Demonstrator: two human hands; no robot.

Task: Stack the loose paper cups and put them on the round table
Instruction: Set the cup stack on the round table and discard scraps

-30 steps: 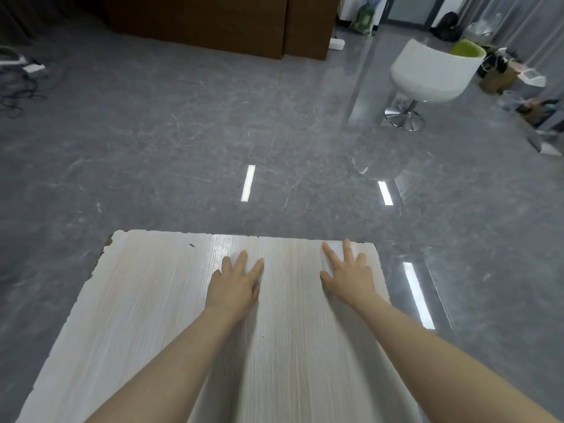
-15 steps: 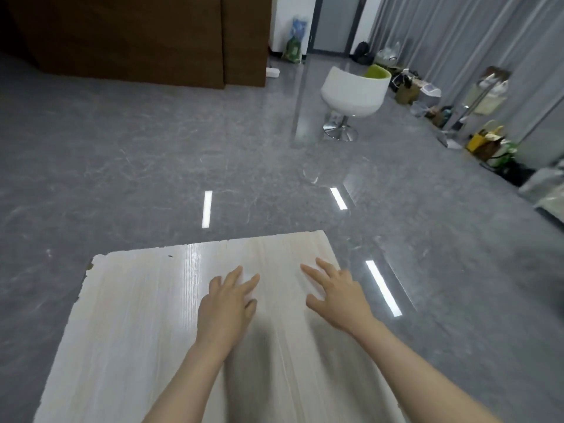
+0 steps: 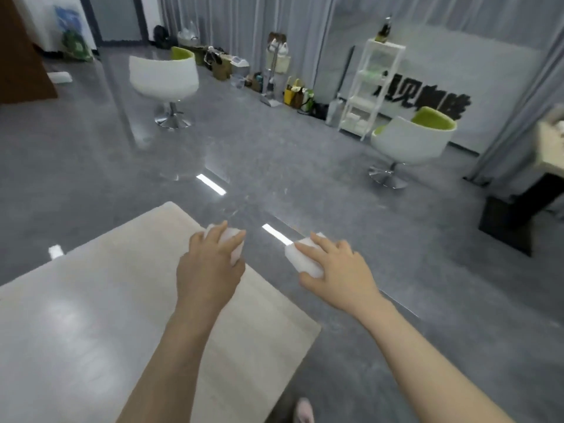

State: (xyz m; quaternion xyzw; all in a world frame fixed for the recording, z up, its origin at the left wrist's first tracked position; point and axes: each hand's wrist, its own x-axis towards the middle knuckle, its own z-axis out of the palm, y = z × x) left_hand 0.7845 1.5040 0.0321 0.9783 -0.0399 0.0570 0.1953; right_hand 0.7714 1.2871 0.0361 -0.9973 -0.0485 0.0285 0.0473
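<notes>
Paper cups, one per hand: left hand (image 3: 210,267) grips the left cup (image 3: 233,245) over the desk's (image 3: 91,300) far corner, right hand (image 3: 338,270) clasps the right cup (image 3: 302,259) beyond its edge. Align mouths before nesting, squeezing lightly.

Office lounge, tub chairs (image 3: 412,141) (wall lettering (image 3: 422,100))

both hands have left the pale tabletop (image 3: 91,315), where they lay flat half a second ago. the left hand (image 3: 210,267) now grips a white paper cup (image 3: 233,242) over the table's 1 o'clock edge; the right hand (image 3: 338,273) grips another white cup (image 3: 302,259) out past the edge, over the grey floor (image 3: 274,154). the view has swung right, bringing a second white chair (image 3: 409,145) in at 2 o'clock.
</notes>
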